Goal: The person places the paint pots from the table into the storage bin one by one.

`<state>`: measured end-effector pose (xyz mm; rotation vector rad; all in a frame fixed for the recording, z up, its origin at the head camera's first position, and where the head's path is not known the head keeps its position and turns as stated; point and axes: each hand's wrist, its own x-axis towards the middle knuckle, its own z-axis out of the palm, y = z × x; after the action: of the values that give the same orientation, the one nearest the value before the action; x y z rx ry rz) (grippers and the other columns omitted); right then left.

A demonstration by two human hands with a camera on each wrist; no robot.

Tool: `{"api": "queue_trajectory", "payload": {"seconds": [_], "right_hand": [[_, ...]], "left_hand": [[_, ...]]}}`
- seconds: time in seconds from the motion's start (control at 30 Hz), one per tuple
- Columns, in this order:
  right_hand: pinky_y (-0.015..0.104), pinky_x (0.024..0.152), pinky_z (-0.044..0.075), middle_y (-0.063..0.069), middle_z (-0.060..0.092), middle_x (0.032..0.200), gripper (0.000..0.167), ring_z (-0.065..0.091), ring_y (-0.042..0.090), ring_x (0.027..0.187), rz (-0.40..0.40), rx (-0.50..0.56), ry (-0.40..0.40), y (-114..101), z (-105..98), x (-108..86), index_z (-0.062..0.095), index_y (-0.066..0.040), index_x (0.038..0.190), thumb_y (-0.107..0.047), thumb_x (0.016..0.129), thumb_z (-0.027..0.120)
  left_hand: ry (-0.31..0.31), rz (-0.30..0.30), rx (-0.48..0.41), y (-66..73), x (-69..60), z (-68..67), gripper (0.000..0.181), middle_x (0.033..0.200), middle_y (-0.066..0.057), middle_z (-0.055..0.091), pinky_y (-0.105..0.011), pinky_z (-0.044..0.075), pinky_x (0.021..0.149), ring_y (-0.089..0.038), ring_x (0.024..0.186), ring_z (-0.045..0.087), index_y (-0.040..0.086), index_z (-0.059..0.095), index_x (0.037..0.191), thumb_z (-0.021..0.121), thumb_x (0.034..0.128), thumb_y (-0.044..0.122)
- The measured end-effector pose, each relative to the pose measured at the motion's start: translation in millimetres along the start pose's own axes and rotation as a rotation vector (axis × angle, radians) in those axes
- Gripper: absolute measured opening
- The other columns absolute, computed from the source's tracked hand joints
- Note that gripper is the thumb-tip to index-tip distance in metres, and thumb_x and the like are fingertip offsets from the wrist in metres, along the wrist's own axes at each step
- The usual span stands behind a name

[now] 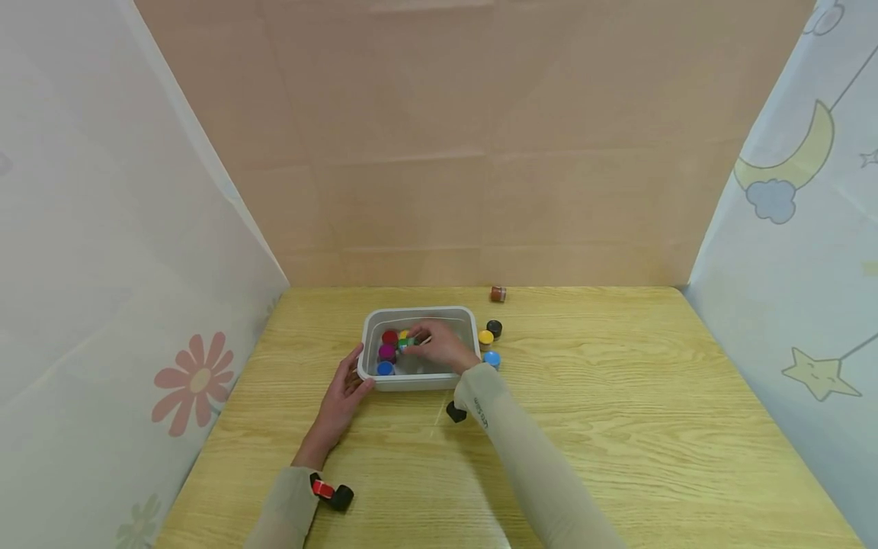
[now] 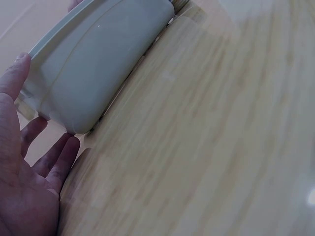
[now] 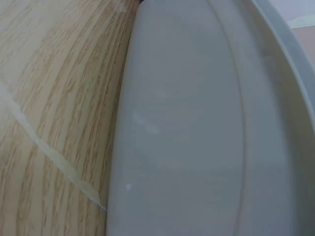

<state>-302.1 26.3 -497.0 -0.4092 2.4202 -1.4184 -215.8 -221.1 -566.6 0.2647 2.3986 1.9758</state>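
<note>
Our right hand (image 1: 442, 347) holds the green jar (image 1: 404, 345) between thumb and fingers, inside the rectangular tray (image 1: 411, 385), next to the jars near its left wall (image 1: 387, 352). Our left hand (image 1: 341, 395) touches the tray's left front corner, fingers spread wide. Beyond three jars beside the right wall (image 1: 485, 337), the bench (image 1: 652, 412) extends to its right edge.

Ahead of me, a creased tan wall (image 1: 480, 114) stands behind the wood-grain surface (image 1: 658, 427); pale side walls (image 1: 82, 191) carry a pinkish flower (image 1: 200, 380), yellow moon (image 1: 812, 158) and star (image 1: 821, 374).
</note>
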Motion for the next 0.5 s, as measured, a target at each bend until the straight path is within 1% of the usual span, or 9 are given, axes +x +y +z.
{"api": "queue_trajectory", "payload": {"seconds": [0.2, 0.5], "right_hand": [[0.032, 0.082, 0.055, 0.008, 0.071, 0.113, 0.028, 0.064, 0.020, 0.102, -0.027, -0.019, -0.003, 3.3, 0.5, 2.7, 0.072, -0.008, 0.114, -0.022, 0.091, 0.081], [0.032, 0.082, 0.055, 0.006, 0.072, 0.113, 0.030, 0.064, 0.019, 0.101, -0.013, -0.043, -0.010, 6.6, 1.4, 4.5, 0.074, -0.010, 0.115, -0.023, 0.090, 0.083]], "left_hand": [[0.001, 0.007, -0.001, -1.0, 0.0, 0.1, 0.069, 0.166, -0.014, 0.036, -0.010, 0.044, 0.101, -0.037, 0.145, 0.046, 0.033, 0.029, 0.163, 0.064, 0.1044, 0.024], [-0.002, 0.015, -0.011, -0.3, -0.7, 0.3, 0.069, 0.166, -0.015, 0.036, -0.011, 0.045, 0.101, -0.038, 0.144, 0.046, 0.031, 0.029, 0.164, 0.064, 0.1044, 0.022]]}}
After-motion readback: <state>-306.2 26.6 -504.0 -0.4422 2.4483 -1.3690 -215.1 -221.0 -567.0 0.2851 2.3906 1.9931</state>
